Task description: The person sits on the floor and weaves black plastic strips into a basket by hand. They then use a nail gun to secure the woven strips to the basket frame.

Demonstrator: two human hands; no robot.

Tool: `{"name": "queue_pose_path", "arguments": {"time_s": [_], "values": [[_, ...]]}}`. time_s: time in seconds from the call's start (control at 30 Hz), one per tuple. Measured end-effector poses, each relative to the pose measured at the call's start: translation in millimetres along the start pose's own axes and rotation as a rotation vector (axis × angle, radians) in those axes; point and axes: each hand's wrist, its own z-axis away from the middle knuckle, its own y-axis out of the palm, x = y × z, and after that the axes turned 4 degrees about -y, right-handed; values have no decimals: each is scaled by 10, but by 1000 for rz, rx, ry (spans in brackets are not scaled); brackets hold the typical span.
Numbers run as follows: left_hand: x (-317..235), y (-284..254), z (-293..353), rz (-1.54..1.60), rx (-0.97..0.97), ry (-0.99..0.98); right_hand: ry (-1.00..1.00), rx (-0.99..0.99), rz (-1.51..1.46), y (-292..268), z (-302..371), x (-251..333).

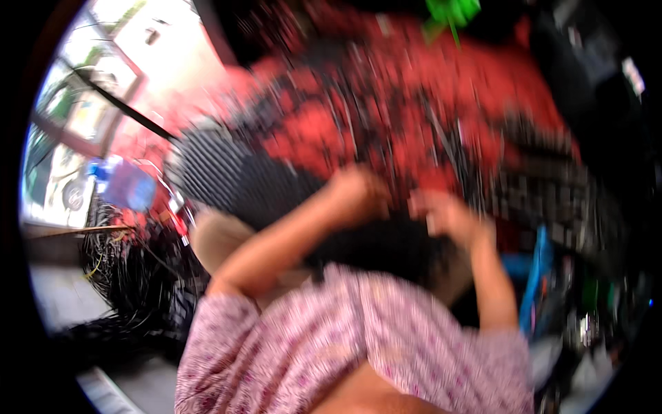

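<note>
Motion blur smears the whole head view. My left hand [358,194] is in front of my lap with its fingers bent downward; whether anything is in them cannot be made out. A short gap to its right, my right hand [447,214] has its fingers apart, and nothing shows in it. Below both hands lies a dark, soft-looking mass [386,248] on my lap, its kind unclear. Next to my left forearm is a black ribbed piece [224,169], grooved along its surface and running toward my lap.
Black strips and scraps [352,103] litter the red floor [496,76]. Tangled black strands [131,262] are heaped at left, near a clear blue-tinted container [129,185]. Stacked dark pieces [545,186] are at right, above a blue item [538,276]. Something bright green [452,10] is at the far edge.
</note>
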Motion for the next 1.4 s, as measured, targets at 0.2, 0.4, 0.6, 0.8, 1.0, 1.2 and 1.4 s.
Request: {"name": "queue_pose_path", "arguments": {"time_s": [0.2,0.4,0.6,0.8,1.0,1.2,1.4], "values": [[80,-162,136,58,94,-54,-230,-262,14,197,185,-441],[707,-848,291,-226,337,-500,-243,-759,262,256,405,-823],[850,-856,571,-57,426,-623,-21,-1055,109,648,720,-1167],[809,-728,503,-75,298,-571,-367,-1191,-385,761,542,-1347],[798,-785,240,-155,460,-725,-462,-1238,-419,539,304,-1164],[806,-660,-293,-51,469,-581,-573,-1264,-163,-475,207,-1301],[343,39,-1061,256,311,-477,-470,-1304,-155,-1932,561,-1388]]}}
